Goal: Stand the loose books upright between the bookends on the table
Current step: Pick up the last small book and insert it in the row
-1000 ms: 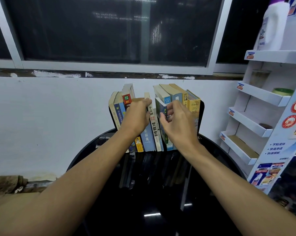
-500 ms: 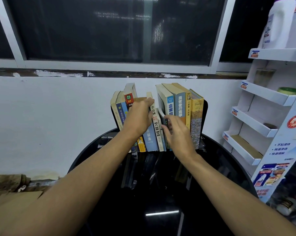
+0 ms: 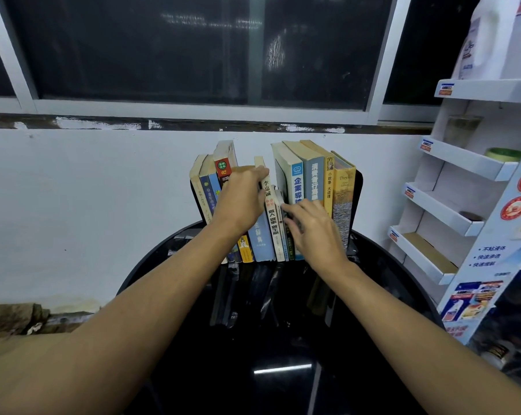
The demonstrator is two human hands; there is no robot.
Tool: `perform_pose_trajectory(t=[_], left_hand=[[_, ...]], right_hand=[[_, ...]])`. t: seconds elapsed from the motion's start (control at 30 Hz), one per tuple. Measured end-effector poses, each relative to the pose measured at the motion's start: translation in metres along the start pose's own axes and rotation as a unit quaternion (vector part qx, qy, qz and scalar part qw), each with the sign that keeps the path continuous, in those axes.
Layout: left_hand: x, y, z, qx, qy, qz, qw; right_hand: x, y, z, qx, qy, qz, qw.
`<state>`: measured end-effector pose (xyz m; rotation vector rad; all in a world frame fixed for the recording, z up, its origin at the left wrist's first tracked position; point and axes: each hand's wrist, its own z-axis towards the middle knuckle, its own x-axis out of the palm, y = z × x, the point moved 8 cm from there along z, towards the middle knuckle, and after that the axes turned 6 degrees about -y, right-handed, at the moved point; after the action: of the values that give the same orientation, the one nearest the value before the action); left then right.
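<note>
A row of books stands upright on the round black table (image 3: 283, 354), between a black bookend on the left (image 3: 192, 187) and one on the right (image 3: 358, 199). My left hand (image 3: 241, 202) lies over the left group of books (image 3: 206, 196), with its fingers hooked over the top of a cream-spined book (image 3: 268, 205), holding that group to the left. My right hand (image 3: 313, 232) has its fingertips on a short thin book (image 3: 279, 202), which sits low in the gap beside the blue-spined book (image 3: 297, 187). The right group stands straight against its bookend.
A white wall and a dark window stand directly behind the books. A white cardboard display shelf (image 3: 462, 163) stands close to the table's right side, with a white jug (image 3: 480, 37) on top. Cardboard and rubble (image 3: 13, 319) lie low at the left.
My right hand has moved down, and the short thin book has gone down into the gap with it. My left hand has stayed on the left group.
</note>
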<state>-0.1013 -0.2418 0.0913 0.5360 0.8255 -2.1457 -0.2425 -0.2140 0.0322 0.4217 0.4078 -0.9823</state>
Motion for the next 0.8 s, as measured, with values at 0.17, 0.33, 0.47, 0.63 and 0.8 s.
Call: perform_pose_trajectory(t=[0.17, 0.33, 0.47, 0.63, 0.8], left_hand=[[0.0, -0.001, 0.0, 0.002, -0.003, -0.003, 1.0], [0.0, 0.0, -0.001, 0.0, -0.008, -0.007, 1.0], [0.001, 0.0, -0.001, -0.001, -0.008, -0.014, 1.0], [0.002, -0.002, -0.002, -0.006, -0.004, -0.018, 1.0], [0.0, -0.005, -0.003, -0.012, 0.002, -0.013, 1.0]], right_hand=[[0.003, -0.006, 0.007, 0.011, -0.001, -0.028, 1.0], [0.007, -0.007, 0.011, 0.003, -0.016, -0.063, 0.998], [0.009, -0.009, 0.01, -0.004, -0.022, -0.088, 0.996], [0.009, -0.012, 0.004, -0.01, -0.03, -0.09, 0.995], [0.006, -0.011, -0.003, -0.007, -0.035, -0.069, 0.997]])
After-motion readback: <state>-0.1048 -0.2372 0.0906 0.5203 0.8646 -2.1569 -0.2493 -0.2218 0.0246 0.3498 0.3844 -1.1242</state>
